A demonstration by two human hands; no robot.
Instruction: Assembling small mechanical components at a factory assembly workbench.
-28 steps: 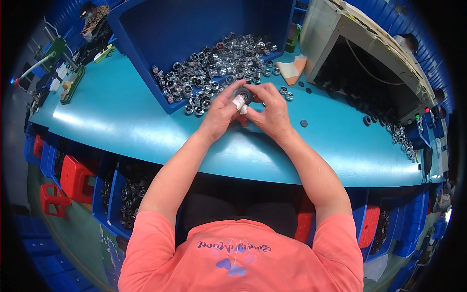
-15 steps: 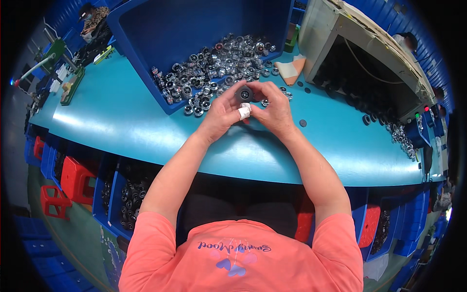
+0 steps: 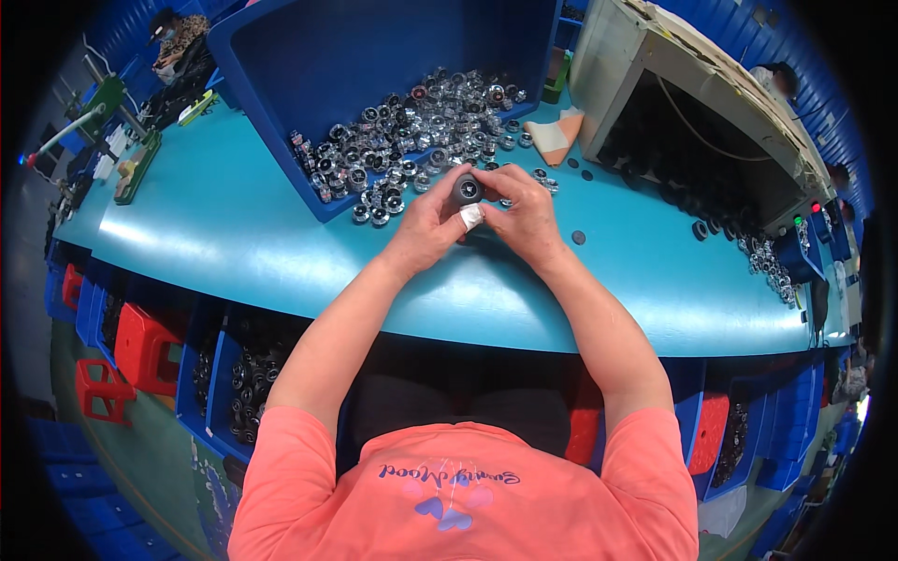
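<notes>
Above the turquoise table, a small toy wheel (image 3: 468,190) with a black tyre and a shiny hub is pinched between both hands. My left hand (image 3: 421,229) grips it from the left side, its thumb wrapped in white tape (image 3: 471,217). From the right, my right hand (image 3: 527,215) closes on the same wheel with thumb and fingers. Just beyond the hands lies a heap of clear and chrome wheel hubs (image 3: 412,131), spilling out of a tilted blue bin (image 3: 271,112).
At the right, an open pale box (image 3: 608,84) spills black tyres (image 3: 702,230) onto the turquoise table (image 3: 281,252). Flat black discs (image 3: 579,237) and an orange-and-white cloth (image 3: 556,136) lie nearby. Below are blue crates of black parts (image 3: 251,383) and red stools (image 3: 148,348). A person (image 3: 178,42) sits far left.
Both hands have turned the wheel slightly and drawn closer around it, the right fingers moving inward over its top. The whole view has shifted a little.
</notes>
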